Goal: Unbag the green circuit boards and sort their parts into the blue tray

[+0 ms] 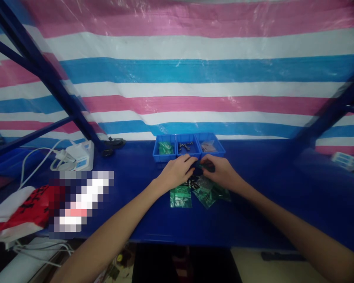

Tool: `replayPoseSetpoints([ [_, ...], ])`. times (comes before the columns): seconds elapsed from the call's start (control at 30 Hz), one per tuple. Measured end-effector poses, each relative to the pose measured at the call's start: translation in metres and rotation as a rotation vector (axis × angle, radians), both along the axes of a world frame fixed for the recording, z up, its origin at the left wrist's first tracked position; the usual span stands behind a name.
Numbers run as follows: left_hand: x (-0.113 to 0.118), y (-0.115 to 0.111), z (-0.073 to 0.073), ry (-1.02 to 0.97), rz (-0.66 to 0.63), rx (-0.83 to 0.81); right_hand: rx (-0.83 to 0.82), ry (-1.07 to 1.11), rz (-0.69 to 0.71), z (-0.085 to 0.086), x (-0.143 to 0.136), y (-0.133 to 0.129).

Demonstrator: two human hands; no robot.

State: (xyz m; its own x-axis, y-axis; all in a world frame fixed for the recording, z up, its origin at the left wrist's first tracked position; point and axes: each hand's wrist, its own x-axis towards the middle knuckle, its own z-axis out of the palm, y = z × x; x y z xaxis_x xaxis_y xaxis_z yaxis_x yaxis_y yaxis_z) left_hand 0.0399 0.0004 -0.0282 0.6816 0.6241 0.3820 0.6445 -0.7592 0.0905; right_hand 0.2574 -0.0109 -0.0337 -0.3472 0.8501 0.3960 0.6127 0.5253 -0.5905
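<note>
My left hand [178, 171] and my right hand [222, 171] meet over the middle of the blue table, fingers curled and closed. Between them is a small dark item [198, 168], too blurred to name, and both hands' fingertips are at it. Under the hands lie small black and silver pieces [192, 181], partly hidden. Nearer me are a green zip bag [181, 197] and further green bags [207, 197], with a clear bag [205, 182] by the right hand. Just behind the hands stand three joined blue bins: one with green bags [165, 148], one with small metal parts [184, 147], one with clear bags [208, 146].
A white power strip [84, 155] with cables stands at the left, near a black cable [116, 141]. A red and white bag [32, 208] lies at the front left. Blue frame posts [56, 82] rise on both sides before a striped sheet [194, 70].
</note>
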Motion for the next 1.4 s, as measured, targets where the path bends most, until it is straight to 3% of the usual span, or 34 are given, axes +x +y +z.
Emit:
replayPoseSetpoints([
  [0.23, 0.0, 0.002, 0.0, -0.003, -0.023, 0.031, -0.161, 0.279, 0.122, -0.001, -0.004, -0.002],
  [0.57, 0.001, 0.002, 0.005, -0.271, 0.006, -0.016, -0.126, 0.283, 0.017, 0.0, 0.0, 0.001],
  [0.97, 0.001, -0.002, 0.006, -0.17, -0.013, -0.011, -0.377, 0.648, -0.034, 0.012, 0.0, -0.001],
  [1.4, 0.002, -0.003, 0.007, -0.288, 0.01, 0.069, -0.515, 0.562, 0.037, 0.011, -0.003, -0.001],
])
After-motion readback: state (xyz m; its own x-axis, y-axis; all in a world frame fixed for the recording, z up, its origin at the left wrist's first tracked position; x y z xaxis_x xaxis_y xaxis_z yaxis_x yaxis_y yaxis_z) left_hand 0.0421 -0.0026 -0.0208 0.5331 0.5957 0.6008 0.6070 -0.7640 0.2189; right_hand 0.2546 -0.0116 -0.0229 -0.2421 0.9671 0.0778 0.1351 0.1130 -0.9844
